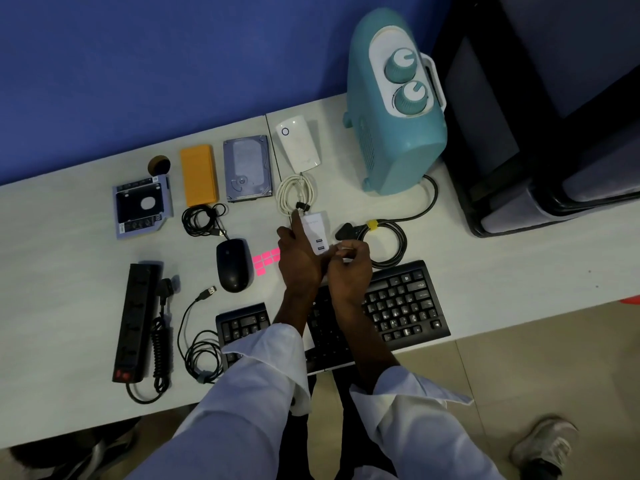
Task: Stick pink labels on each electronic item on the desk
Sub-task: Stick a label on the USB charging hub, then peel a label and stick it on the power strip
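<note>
Left hand: the left hand [298,259] reaches over the desk with its forefinger out straight, the tip pressing on the top end of the white charger [316,233]. How its other fingers lie cannot be told from behind.
Right hand: the right hand [350,271] is just beside the left, with thumb and fingertips pinched together on a small pale scrap [343,250]. Whether this is a label or its backing is too small to tell.
Hands together: close side by side, both above the near end of the charger and the far edge of the keyboard [401,306].
Pink labels: a small sheet of pink labels [266,260] lies flat on the desk [69,216], between the mouse [232,265] and the left hand.
Done so far: no item shows a pink label, so the task looks to be at its very start, with the charger the first item in hand.
Left to do, near: mouse, keyboard, power strip [136,317].
Left to do, far: drive tray [142,206], orange power bank [199,174], hard drive [247,168], white plug-in unit [298,144], teal heater [394,109].
Loose cables: a white cable [295,192] touches the charger's far end, and black coils lie near the mouse and the keyboard.
</note>
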Demonstrator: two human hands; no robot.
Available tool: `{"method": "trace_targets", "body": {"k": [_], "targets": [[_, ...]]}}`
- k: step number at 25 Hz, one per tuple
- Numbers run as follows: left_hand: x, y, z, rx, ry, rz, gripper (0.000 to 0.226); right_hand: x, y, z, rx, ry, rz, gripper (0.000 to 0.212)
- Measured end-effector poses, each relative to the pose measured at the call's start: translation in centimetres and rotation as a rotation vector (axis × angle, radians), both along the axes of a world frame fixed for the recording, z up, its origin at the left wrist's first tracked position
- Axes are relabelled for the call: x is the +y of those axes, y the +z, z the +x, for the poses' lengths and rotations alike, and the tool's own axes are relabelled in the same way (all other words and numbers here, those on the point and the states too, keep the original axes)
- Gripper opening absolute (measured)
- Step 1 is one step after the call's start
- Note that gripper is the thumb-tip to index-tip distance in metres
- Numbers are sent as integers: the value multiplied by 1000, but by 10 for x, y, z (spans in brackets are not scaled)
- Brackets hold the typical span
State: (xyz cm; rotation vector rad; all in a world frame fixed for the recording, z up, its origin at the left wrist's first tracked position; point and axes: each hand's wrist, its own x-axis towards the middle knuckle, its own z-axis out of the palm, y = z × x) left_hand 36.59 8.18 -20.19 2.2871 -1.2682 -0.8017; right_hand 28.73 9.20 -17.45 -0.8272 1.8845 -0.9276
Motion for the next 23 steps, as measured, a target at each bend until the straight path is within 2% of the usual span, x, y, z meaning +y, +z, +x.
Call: {"method": "trace_targets", "body": {"k": [2,4,6,8,11,14,17,20,23], "targets": [[7,1,6,29,-22,-37,104,5,3,3,13,21,8,15],[23,3,21,29,30,-125,83,12,5,8,23,74,24,16],[47,4,41,-88,115,-200,57,20,4,14,90,226,69,20],[74,1,60,-219,174,-204,40,27,1,23,263,452,116,23],[101,-4,72,-250,173,-75,39,33,0,42,469,683,146,33],[103,-5,70,-253,154,7,44,37,-1,56,564,768,146,42],[95,4,71,-63,250,19,37,37,0,57,365,714,196,42],[98,6,78,116,181,-121,38,28,3,57,136,584,243,39],[103,6,87,263,138,-170,45,21,-1,57,27,590,235,17]]}}
